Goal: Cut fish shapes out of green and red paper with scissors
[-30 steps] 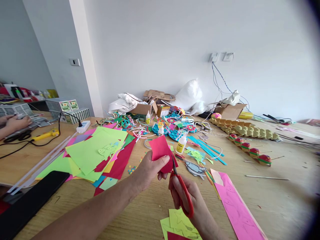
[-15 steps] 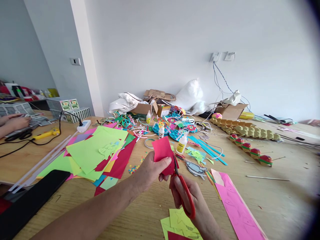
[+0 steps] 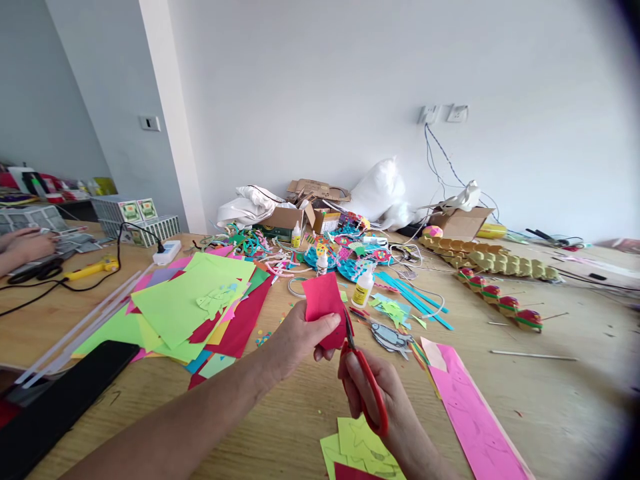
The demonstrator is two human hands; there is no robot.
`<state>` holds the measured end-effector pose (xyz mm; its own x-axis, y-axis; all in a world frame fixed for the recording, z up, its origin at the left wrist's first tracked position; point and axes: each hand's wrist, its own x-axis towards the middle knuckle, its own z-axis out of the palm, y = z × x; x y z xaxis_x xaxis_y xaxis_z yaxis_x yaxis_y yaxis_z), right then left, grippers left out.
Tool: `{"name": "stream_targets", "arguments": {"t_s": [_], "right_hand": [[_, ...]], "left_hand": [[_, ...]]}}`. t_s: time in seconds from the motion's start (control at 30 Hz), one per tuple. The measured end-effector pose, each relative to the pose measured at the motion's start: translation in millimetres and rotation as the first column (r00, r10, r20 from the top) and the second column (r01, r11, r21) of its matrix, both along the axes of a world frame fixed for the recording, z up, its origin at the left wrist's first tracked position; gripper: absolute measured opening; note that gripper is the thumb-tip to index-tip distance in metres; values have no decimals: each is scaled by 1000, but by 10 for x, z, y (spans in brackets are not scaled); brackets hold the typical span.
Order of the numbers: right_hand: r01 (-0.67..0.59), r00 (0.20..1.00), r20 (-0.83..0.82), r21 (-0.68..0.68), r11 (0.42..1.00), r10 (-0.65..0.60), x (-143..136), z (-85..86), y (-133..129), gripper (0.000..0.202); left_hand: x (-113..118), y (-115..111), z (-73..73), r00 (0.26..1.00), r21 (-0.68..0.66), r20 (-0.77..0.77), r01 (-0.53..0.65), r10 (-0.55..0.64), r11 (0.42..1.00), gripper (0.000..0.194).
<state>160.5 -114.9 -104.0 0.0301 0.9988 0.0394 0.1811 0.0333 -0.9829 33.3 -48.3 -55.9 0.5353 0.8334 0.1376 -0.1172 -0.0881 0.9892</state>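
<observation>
Between the thumb and fingers of my left hand (image 3: 300,340) is a piece of red paper (image 3: 323,297), held up over the table. My right hand (image 3: 383,387) grips a pair of scissors (image 3: 373,393) with red handles. Their blades lie at the right edge of the red paper, where a narrow strip stands beside them. Below my right hand are yellow-green sheets (image 3: 363,440) with pencil drawings and a dark red piece (image 3: 357,472). A grey-blue paper fish (image 3: 391,337) lies just beyond my right hand.
Coloured paper sheets (image 3: 185,307) are piled at left, near a long black object (image 3: 65,400). A glue bottle (image 3: 363,285) stands beyond the hands. Egg-carton strips (image 3: 515,265) and a pink strip (image 3: 473,413) lie at right. Another person's hands (image 3: 27,247) are at far left.
The scissors blades look closer together at the paper's right edge. Both hands stay in nearly the same place. At the far right, a blurred hand is no longer clearly seen.
</observation>
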Motion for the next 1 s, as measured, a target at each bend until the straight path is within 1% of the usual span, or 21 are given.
{"name": "stream_targets", "arguments": {"t_s": [0.3, 0.43, 0.63, 0.77, 0.9, 1.0], "right_hand": [[1, 1000, 30, 5, 1000, -1, -6, 59, -6, 52], [1, 999, 32, 26, 1000, -2, -1, 48, 1, 51], [12, 999, 34, 20, 1000, -13, 9, 21, 8, 52], [22, 999, 43, 31, 999, -24, 4, 49, 3, 50], [33, 998, 60, 11, 999, -34, -12, 96, -3, 49], [28, 997, 66, 13, 1000, -28, -14, 87, -4, 49]], "left_hand": [[-43, -19, 82, 999, -37, -23, 36, -37, 999, 20], [-51, -15, 77, 997, -14, -26, 77, -77, 997, 21], [-41, -10, 77, 997, -17, -20, 75, -75, 997, 20], [-57, 13, 70, 996, -24, -26, 80, -80, 997, 20], [-85, 34, 68, 994, -15, -46, 98, -99, 995, 19], [-90, 30, 78, 994, -8, -53, 100, -100, 995, 18]]}}
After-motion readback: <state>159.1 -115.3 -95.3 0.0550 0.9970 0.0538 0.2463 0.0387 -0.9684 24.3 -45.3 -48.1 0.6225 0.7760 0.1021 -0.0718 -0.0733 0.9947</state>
